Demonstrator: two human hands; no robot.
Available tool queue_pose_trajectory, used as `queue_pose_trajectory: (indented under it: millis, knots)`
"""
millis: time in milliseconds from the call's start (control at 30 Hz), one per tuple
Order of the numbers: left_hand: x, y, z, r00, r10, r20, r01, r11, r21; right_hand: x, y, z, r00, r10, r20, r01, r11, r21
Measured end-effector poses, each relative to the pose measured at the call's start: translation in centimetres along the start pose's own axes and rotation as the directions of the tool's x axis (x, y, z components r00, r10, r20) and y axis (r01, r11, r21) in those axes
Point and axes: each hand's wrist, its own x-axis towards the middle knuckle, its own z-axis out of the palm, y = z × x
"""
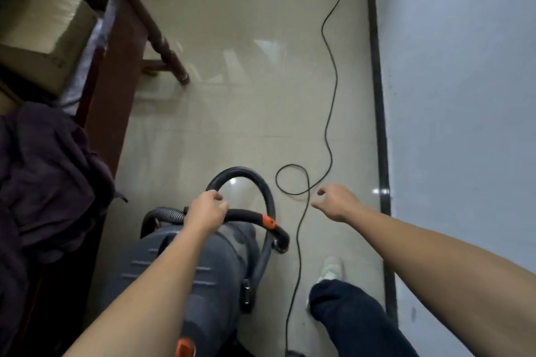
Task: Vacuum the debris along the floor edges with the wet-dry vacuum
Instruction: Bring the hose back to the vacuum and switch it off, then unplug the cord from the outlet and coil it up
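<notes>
Grey wet-dry vacuum near; left hand gripped looped hose. Right hand loose, empty. Dark floor edge right: no debris discernible. Vacuuming judged not begun.

The vacuum stands on the floor between the table, left, and the cord and wall, right.

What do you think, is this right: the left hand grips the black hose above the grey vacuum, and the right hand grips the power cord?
The head view shows the right hand holding nothing, open beside the power cord. The left hand does grip the black hose above the grey vacuum.
</notes>
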Motion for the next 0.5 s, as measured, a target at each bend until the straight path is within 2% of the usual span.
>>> queue_pose_trajectory:
  millis: [133, 233, 500]
  knots:
    - [-1.7, 11.3, 0.0, 0.996, 0.07, 0.048, -0.067, 0.996, -0.063, -1.4, 6.2, -9.3, 0.991, 0.066, -0.115, -0.063, 0.998, 0.025]
    - [-2.2, 18.4, -1.5, 0.988, 0.146, 0.043, -0.143, 0.987, -0.071, -2.1, 7.6, -14.5, 0.982, 0.083, -0.17, -0.076, 0.996, 0.048]
    - [-2.4, 28.4, -9.7, 0.957, 0.279, -0.078, -0.282, 0.959, -0.033, -2.1, 2.6, -25.1, 0.979, -0.034, -0.199, 0.042, 0.998, 0.037]
